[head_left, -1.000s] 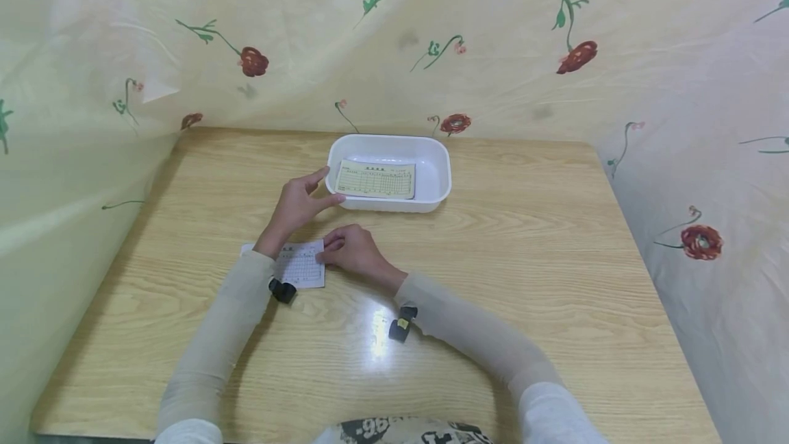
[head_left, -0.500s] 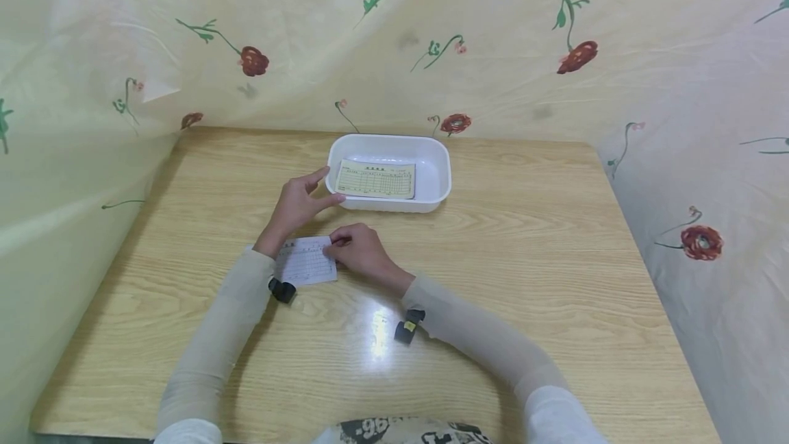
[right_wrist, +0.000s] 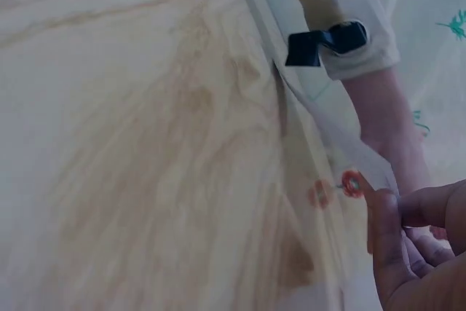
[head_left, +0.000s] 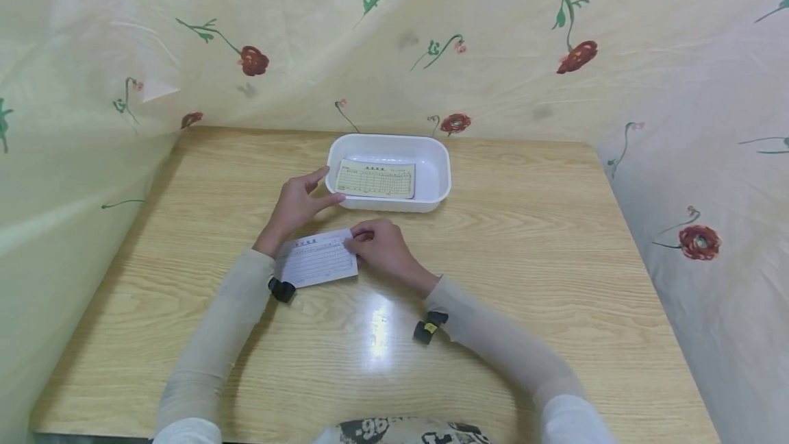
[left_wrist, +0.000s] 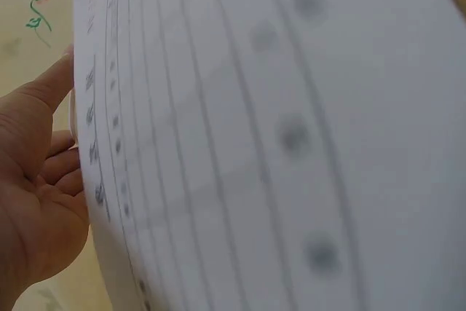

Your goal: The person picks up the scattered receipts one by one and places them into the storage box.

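Note:
In the head view, my left hand [head_left: 294, 205] holds the near-left corner of a white plastic tray [head_left: 394, 206], thumb at the front rim and a finger at the left side. My right hand [head_left: 387, 251] pinches the upper right corner of a white printed receipt form [head_left: 317, 260] between thumb and fingers. The form slants up to the right, its left end behind my left wrist. In the left wrist view, the lined form [left_wrist: 218, 136] with a red number covers much of the picture. Edge-on, the form [right_wrist: 338, 132] looks thin in the right wrist view.
Inside the tray, at its left, lies a yellowish printed receipt form [head_left: 376, 180] with a pale edge beneath it. Both stand on a wood-grain table [head_left: 524, 238]. A cream cloth [head_left: 493, 33] with red flowers hangs behind and at the sides.
My right hand has drawn the white form to the right, out from under my left forearm, and its right end has risen and tilted. My left hand and the tray have stayed put.

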Available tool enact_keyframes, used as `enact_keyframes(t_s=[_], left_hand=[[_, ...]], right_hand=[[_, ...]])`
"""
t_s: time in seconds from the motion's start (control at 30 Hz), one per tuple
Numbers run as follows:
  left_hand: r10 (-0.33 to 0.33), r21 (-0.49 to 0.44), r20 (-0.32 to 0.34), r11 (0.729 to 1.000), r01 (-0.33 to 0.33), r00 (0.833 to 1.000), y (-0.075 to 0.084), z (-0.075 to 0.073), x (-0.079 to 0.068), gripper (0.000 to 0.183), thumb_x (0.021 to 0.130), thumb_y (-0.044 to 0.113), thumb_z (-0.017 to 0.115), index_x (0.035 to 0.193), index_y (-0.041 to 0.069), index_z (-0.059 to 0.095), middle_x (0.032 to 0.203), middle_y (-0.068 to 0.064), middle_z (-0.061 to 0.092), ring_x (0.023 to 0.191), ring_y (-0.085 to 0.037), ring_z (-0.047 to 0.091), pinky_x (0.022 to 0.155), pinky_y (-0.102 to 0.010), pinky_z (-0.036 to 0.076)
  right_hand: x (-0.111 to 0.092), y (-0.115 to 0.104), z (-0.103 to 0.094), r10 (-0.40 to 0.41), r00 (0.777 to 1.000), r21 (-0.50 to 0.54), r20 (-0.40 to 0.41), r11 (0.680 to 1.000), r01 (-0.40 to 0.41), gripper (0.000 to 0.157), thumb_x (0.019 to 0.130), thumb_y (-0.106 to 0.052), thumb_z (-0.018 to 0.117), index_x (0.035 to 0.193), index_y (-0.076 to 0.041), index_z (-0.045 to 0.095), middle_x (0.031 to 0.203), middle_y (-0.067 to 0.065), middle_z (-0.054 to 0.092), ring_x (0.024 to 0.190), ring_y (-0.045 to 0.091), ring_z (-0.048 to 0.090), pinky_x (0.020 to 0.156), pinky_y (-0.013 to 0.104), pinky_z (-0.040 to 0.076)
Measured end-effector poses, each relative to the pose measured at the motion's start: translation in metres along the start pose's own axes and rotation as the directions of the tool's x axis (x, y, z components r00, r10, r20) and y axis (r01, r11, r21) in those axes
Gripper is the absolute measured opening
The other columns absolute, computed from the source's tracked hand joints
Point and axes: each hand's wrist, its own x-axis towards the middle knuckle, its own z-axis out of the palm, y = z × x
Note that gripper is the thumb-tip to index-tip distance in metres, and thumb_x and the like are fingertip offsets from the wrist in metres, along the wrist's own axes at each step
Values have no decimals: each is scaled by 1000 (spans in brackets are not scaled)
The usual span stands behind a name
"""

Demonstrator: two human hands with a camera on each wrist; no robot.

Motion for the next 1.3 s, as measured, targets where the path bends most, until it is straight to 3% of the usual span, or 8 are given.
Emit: enact_keyframes(t_s=[0.47,0.9,1.3], left_hand=[[13,-10,2,1000,-13,1000,1,1,2,82,85,37,84,150,3,47,160,-8,41,148,-31,39,121,-44,37],[-9,12,-5,1000,9,1000,0,-1,0,85,85,40,84,152,5,46,160,-8,41,147,-34,40,120,-46,37],[33,11,-8,999,-33,999,-2,2,2,78,86,34,84,149,3,49,159,-9,43,147,-32,40,120,-48,38]], right_hand=[[-18,9,-51,48,996,8,-73,999,-48,28,94,-11,73,119,0,72,102,9,76,88,17,73,71,28,64],[-38,3,-102,-26,991,40,-134,999,31,21,96,-9,72,112,4,72,103,18,76,84,23,75,70,33,65],[-42,-18,-131,-111,967,35,-229,992,123,21,94,-6,72,111,6,73,101,21,75,80,20,74,66,30,64]])
